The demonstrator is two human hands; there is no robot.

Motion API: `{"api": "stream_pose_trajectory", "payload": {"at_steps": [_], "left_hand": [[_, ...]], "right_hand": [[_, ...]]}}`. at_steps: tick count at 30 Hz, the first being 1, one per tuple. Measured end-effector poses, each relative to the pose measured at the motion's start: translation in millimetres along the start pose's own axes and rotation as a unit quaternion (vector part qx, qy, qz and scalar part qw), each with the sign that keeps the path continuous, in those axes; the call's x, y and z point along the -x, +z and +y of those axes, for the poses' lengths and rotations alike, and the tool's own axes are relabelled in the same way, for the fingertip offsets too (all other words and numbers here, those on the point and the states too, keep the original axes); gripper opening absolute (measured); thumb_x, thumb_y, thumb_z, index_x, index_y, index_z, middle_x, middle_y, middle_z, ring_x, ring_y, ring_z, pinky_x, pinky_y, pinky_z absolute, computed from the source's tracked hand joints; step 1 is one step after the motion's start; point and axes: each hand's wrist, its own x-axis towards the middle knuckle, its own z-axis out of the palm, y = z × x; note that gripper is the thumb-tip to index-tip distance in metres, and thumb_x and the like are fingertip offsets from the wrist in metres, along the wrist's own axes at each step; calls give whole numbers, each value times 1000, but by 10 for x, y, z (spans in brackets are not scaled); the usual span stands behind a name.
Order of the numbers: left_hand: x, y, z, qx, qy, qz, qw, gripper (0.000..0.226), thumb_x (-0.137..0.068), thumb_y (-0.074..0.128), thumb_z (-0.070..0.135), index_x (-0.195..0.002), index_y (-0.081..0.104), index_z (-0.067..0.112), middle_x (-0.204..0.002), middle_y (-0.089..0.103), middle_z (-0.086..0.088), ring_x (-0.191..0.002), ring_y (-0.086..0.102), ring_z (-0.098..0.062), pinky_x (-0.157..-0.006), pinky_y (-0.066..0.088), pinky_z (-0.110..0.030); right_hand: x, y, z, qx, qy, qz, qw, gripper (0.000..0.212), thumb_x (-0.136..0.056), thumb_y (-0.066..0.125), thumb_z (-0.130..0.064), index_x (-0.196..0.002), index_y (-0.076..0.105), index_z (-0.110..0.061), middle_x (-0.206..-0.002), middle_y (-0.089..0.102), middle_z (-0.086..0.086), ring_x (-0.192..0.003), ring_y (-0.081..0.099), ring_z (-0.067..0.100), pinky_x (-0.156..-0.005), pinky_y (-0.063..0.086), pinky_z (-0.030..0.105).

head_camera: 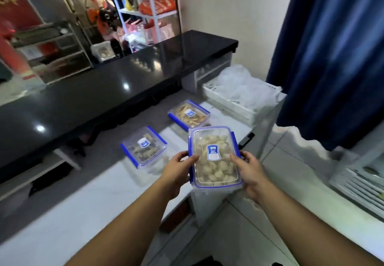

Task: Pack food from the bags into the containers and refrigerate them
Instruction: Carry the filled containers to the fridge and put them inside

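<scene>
My fingers (188, 157) are curled around a clear box (215, 157) with a blue edge. My left hand (178, 168) holds the left side, with my thumb on top of the lid. My right hand (250, 171) holds the right side the same way. Both hands are wrapped on the box, not open.

The box is up in the air in front of me, over the edge of the white counter (93, 201) and the floor. It is full of pale, round bits of food (220, 168). The lid is on. It has a blue sticker (213, 152) in the middle.

I think the box is stiff and a bit heavy, because it is so full. The plastic looks smooth, so it could slip. Holding the two long sides, like now, feels like the safe way. I would keep it flat so the food does not slide to one end. The blue flaps on the sides look closed, but I cannot tell for sure.

Two more boxes sit on the counter. The one near the middle (143, 147) has dark and pale food in it. The far one (188, 115) has yellow sticks in it. Both have lids on. A white crate (228, 99) with soft clear bags (243, 85) sits past them, by the blue curtain (332, 58).

I think this box is packed and ready to go in the fridge.
</scene>
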Motion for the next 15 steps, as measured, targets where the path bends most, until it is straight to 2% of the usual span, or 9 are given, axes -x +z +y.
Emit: {"api": "stream_pose_trajectory", "payload": {"at_steps": [2, 3, 5, 8, 10, 11, 13, 14, 15], "left_hand": [[11, 501, 47, -9, -30, -62, 998, 27, -100, 70, 29, -124, 69, 17, -108, 80, -4, -86, 76, -21, -70, 62, -35], [24, 740, 72, -17, -49, -87, 995, 27, -100, 69, 30, -123, 70, 16, -105, 81, -4, -84, 77, -20, -69, 61, -33], [6, 1194, 104, -40, -76, -132, 987, 32, -98, 70, 34, -122, 72, 14, -105, 82, -5, -89, 78, -22, -77, 62, -36], [-74, 1806, 165, -72, -84, -184, 977, 38, -95, 73, 38, -122, 72, 11, -107, 81, -8, -90, 77, -24, -81, 59, -37], [-144, 2191, 200, -93, -88, -214, 968, 38, -95, 74, 37, -122, 71, 10, -105, 81, -10, -88, 76, -25, -84, 56, -39], [-184, 2384, 215, -102, -91, -230, 964, 37, -95, 73, 36, -121, 71, 9, -104, 82, -9, -85, 76, -24, -81, 58, -38], [-303, 2760, 230, -116, -95, -260, 954, 35, -95, 74, 34, -118, 72, 8, -101, 82, -9, -77, 77, -21, -67, 62, -32], [-372, 2941, 229, -125, -97, -273, 949, 35, -94, 75, 34, -118, 73, 8, -101, 82, -10, -77, 78, -21, -64, 62, -31], [-441, 3120, 230, -132, -97, -282, 945, 38, -93, 77, 35, -119, 73, 8, -103, 82, -10, -81, 78, -23, -69, 63, -33]], "right_hand": [[7, -481, -97, -25, -4, 32, 999, 37, -95, 73, -16, -129, 60, -10, -111, 77, 16, -97, 75, 36, -88, 60, 60], [22, -708, -146, -37, -5, 47, 998, 36, -95, 73, -16, -128, 61, -11, -110, 77, 15, -98, 76, 37, -89, 59, 62], [64, -1137, -244, -63, -10, 79, 995, 34, -95, 73, -16, -126, 62, -13, -108, 79, 13, -96, 77, 35, -87, 60, 60], [109, -1693, -350, -110, -21, 128, 986, 30, -95, 73, -17, -123, 64, -14, -101, 80, 11, -88, 79, 31, -76, 64, 51], [117, -2022, -392, -135, -26, 160, 978, 30, -94, 74, -17, -123, 66, -13, -99, 81, 11, -85, 79, 32, -77, 64, 53], [111, -2183, -411, -147, -27, 176, 973, 30, -94, 75, -17, -123, 66, -13, -99, 81, 12, -86, 78, 33, -80, 63, 56], [81, -2477, -451, -166, -24, 202, 965, 32, -93, 75, -17, -123, 67, -13, -102, 80, 13, -91, 78, 35, -84, 61, 61], [57, -2613, -473, -175, -23, 216, 960, 32, -93, 75, -17, -123, 67, -13, -102, 80, 13, -91, 78, 35, -84, 60, 62], [21, -2742, -501, -182, -23, 230, 956, 32, -93, 75, -17, -123, 68, -13, -102, 80, 13, -91, 78, 35, -84, 61, 61]]}}
